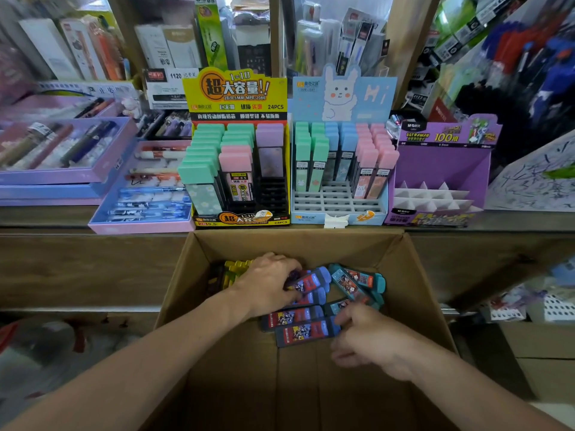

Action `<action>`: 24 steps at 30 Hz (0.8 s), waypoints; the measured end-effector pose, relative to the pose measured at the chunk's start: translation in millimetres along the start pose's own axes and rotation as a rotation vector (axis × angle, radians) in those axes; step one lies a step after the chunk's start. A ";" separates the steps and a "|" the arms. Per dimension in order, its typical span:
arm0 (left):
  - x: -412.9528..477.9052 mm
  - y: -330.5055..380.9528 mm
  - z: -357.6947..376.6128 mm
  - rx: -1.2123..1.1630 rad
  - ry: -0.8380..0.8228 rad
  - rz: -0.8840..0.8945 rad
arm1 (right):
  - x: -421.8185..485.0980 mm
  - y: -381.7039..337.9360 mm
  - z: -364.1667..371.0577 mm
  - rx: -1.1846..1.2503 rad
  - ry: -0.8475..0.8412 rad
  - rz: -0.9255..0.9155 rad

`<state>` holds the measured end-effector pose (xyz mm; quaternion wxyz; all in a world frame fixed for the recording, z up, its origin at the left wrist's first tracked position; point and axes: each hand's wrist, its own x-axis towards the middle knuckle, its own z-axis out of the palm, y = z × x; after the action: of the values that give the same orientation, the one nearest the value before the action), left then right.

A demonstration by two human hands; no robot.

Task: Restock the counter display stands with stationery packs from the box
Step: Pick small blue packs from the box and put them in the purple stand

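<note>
The blue lead packs (298, 317) lie loose in the cardboard box (413, 275) below the counter (46, 216), so the left hand (267, 284) curls round a top one while the right hand (370, 337) pinches a lower one's cap end, probably gathering a bunch. The empty purple Ultraman stand (441, 163) sits at the counter edge up right, box mouth wide open.

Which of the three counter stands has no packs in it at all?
The purple stand at the far right: its white dividers are bare. The yellow stand and the blue bunny stand both hold rows of packs.
</note>
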<state>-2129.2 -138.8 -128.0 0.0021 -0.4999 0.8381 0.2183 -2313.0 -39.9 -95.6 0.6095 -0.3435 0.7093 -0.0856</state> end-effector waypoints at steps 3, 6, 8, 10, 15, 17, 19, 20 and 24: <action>-4.4 1.7 2.4 -0.008 -0.022 -0.025 | 3.4 1.1 3.3 0.240 -0.059 0.038; -10.8 7.0 3.9 -0.028 -0.024 -0.023 | 6.9 2.9 5.5 0.442 -0.092 0.041; -15.6 10.5 6.2 -0.046 -0.025 -0.050 | 9.9 5.1 6.7 0.528 -0.082 0.048; -21.9 12.7 10.9 -0.124 -0.058 -0.128 | 11.5 6.4 7.7 0.553 -0.073 0.062; -33.4 15.6 19.1 -0.264 -0.117 -0.255 | 9.5 9.7 7.0 0.556 -0.071 0.068; -37.0 16.5 20.8 -0.296 -0.125 -0.289 | 7.9 11.2 6.2 0.579 -0.082 0.064; -41.0 17.4 24.2 -0.348 -0.144 -0.327 | 7.7 12.2 6.8 0.596 -0.083 0.063; -43.2 18.5 25.5 -0.366 -0.148 -0.346 | 8.0 12.7 7.6 0.597 -0.081 0.060; -45.6 20.7 29.7 -0.410 -0.152 -0.408 | 9.1 14.5 9.5 0.601 -0.081 0.049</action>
<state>-2130.1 -81.3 -137.2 0.0078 -0.6302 0.6561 0.4152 -2309.9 -31.7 -113.1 0.7135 -0.1338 0.6355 -0.2630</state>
